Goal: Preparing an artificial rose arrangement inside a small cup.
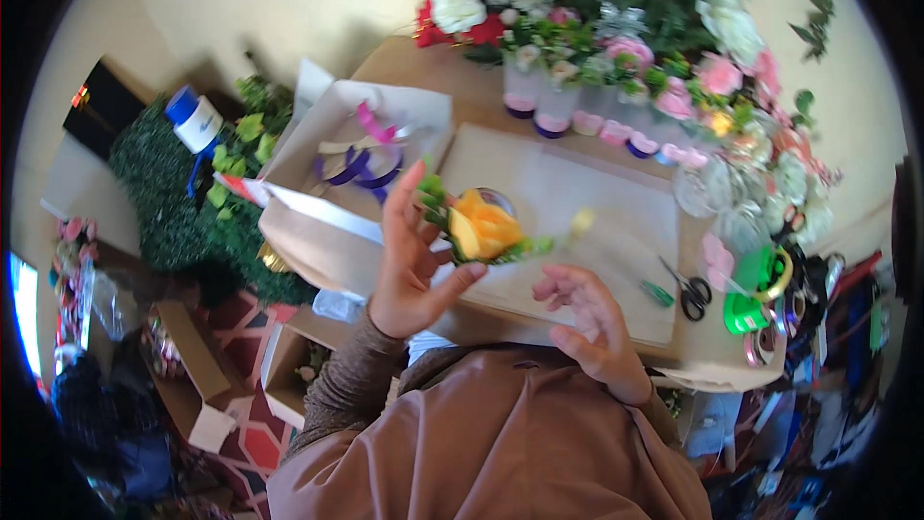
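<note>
Our table (701, 332) is pretty crowded with flowers (630, 53) at the back, and we're holding the yellow rose (484, 227) (leafy little thing) pinched between left hand (409, 279) thumb and fingers; our right hand (589, 323) hovers nearby, fingers loosely spread.

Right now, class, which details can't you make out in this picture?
In the head view:
1. Round, grey-rimmed object: kind unclear, partly hidden by the yellow, ruffled rose in the left hand.
2. Small pale-yellow shape above the right hand: blurred.
3. Open brown cardboard box: right side hidden by the brown knitted left sleeve.
</note>
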Tool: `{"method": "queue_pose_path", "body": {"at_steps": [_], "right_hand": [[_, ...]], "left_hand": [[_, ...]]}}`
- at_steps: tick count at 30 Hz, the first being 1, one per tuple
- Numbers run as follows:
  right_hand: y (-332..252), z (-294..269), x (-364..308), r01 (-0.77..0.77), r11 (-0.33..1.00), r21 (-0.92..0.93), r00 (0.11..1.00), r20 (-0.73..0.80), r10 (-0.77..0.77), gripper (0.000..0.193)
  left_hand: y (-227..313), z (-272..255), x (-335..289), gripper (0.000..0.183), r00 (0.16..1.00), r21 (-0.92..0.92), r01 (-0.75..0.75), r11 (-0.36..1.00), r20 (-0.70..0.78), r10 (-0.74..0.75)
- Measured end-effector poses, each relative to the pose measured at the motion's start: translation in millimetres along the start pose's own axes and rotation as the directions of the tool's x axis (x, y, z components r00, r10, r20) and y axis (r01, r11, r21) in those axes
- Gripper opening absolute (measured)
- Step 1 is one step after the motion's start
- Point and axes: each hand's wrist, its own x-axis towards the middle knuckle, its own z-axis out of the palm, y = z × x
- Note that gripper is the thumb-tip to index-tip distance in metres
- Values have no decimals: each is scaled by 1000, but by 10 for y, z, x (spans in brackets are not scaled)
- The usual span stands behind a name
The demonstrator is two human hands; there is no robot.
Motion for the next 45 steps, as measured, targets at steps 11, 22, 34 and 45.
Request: {"method": "queue_pose_path", "body": {"at_steps": [11, 22, 34, 45], "right_hand": [[72, -61, -92, -3, 944, 330, 981, -181, 66, 72], [-9, -156, -167, -56, 941, 333, 977, -175, 120, 42], [-14, -316, -174, 123, 992, 32, 798, -597, -80, 22], [-98, -334, -133, 165, 968, -189, 814, -528, -242, 42]], "left_hand": [[-426, 605, -124, 97, 842, -91, -29, 995, 535, 73], [-440, 723, -116, 101, 828, -87, -3, 996, 559, 51], [-415, 839, 27, 93, 831, 360, 7, 933, 517, -205], [-360, 990, 116, 80, 807, 115, 310, 944, 494, -325]]}}
